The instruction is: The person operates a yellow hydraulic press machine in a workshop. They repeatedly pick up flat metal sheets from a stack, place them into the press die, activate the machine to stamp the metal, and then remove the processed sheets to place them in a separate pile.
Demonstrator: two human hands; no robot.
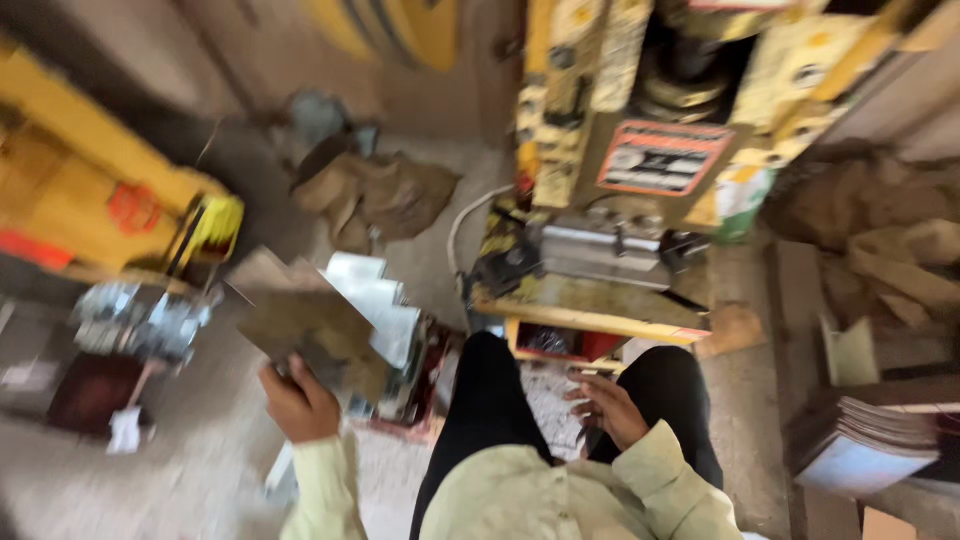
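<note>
While the left hand [298, 402] grips a dark metal sheet [315, 335] over the near-left stack [385, 310], the right hand [610, 410] rests loosely open between the knees, near the yellow press [620, 150] ahead.

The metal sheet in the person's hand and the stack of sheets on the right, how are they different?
The metal sheet is single, dark and stained, held up in the left hand. The stack has many pale sheets lying flat, untouched. The right hand holds neither. Both look thin and flat.

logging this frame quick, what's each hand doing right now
Left hand: closed on a dark flat metal sheet, held up.
Right hand: open, fingers spread, resting between the knees; holds nothing that shows.
</note>
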